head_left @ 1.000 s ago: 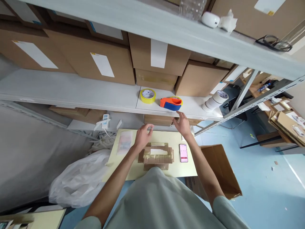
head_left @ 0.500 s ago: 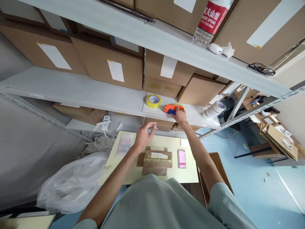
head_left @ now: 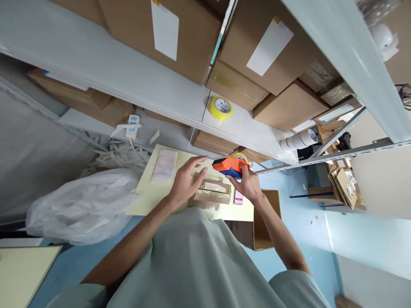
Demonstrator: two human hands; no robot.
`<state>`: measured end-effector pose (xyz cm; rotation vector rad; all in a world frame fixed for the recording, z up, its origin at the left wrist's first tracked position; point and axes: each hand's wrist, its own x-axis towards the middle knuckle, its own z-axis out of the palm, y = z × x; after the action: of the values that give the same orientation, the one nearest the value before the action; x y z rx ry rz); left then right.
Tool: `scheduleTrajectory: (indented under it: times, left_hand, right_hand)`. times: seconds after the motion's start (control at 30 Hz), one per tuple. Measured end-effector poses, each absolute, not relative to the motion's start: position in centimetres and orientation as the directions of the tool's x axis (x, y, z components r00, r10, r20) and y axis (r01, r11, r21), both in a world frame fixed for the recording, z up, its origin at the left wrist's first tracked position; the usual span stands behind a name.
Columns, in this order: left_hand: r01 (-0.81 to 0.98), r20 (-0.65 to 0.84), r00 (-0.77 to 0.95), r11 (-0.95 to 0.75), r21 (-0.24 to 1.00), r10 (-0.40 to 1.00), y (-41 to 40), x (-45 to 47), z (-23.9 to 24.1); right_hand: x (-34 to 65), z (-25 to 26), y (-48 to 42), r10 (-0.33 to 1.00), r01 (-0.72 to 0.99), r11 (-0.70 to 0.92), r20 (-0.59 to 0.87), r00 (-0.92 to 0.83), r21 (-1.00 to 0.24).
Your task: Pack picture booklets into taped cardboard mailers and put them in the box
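My right hand [head_left: 249, 185] is closed around an orange and blue tape dispenser [head_left: 231, 165], raised over the back of the pale table [head_left: 144, 194]. Yellow tape [head_left: 241, 157] shows on the dispenser's far side. To the left, my left hand [head_left: 189, 179] hovers with fingers apart and thumb stretched towards the dispenser, holding nothing. Below the hands lies a small cardboard parcel [head_left: 212, 196] covered in clear brown tape, partly hidden by my left hand. A phone with a pink screen [head_left: 238, 197] lies beside the parcel, half covered by my right hand.
On the shelf [head_left: 180, 102] stand a yellow tape roll [head_left: 221, 108], white rolls [head_left: 299, 140] and large cardboard boxes [head_left: 269, 47]. A white power strip [head_left: 132, 126] lies lower left. A plastic bag [head_left: 83, 205] sits left of the table, an open carton [head_left: 266, 220] at its right.
My right hand has lifted the tape dispenser off the shelf and brought it back over the table. My left hand stays open near it. The view has turned and shifted.
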<state>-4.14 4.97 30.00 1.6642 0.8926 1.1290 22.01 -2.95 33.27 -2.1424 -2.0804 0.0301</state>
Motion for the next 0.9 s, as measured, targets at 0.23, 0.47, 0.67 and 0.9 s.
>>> scheduleTrajectory:
  times: [0.23, 0.47, 0.67, 0.9]
  left_hand:
    - [-0.006, 0.263, 0.425, -0.288, 0.958, 0.866, 4.1, -6.7, 28.7]
    - [-0.048, 0.222, 0.528, -0.232, 0.972, 0.820, 3.6, -8.0, 27.0]
    - [-0.062, 0.114, 0.591, -0.096, 0.993, 0.799, 3.5, -8.2, 25.9]
    - [-0.051, 0.086, 0.650, -0.069, 0.996, 0.755, 3.6, -8.5, 25.1]
  right_hand:
    - [19.2, 33.2, -6.1, 0.983, 0.987, 0.142, 0.132, -0.131, -0.072]
    - [17.3, 32.8, -7.9, 0.974, 0.974, 0.226, 0.005, -0.226, 0.008]
    - [16.6, 33.4, -8.9, 0.969, 0.980, 0.199, -0.151, -0.198, -0.008]
    - [15.8, 34.0, -9.2, 0.959, 0.982, 0.185, -0.209, -0.189, -0.038]
